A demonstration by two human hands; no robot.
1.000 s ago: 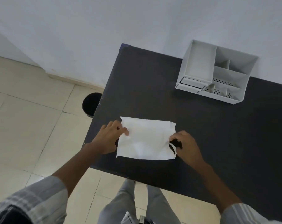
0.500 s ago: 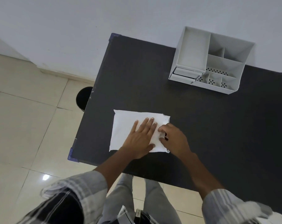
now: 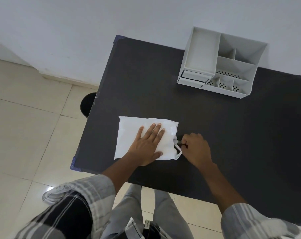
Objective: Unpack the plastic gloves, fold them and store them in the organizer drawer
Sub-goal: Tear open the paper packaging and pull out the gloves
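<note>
A white plastic packet (image 3: pixel 129 130) lies flat near the front left of the black table (image 3: pixel 215 126). My left hand (image 3: pixel 147 144) presses flat on the packet, fingers spread. My right hand (image 3: pixel 195 149) is at the packet's torn right edge, its fingers pinched on something small and crumpled at the opening; what it holds is mostly hidden. The gloves themselves are not clearly visible. The white organizer (image 3: pixel 220 62) stands at the back right of the table, its two small drawers (image 3: pixel 193 78) at its front left.
A black round bin (image 3: pixel 86 105) stands on the tiled floor beside the table's left edge. A white wall runs behind the table. My legs are below the table's front edge.
My left hand moved from the packet's left edge to lie flat on top of it. My right hand pulled slightly rightward at the torn edge.
</note>
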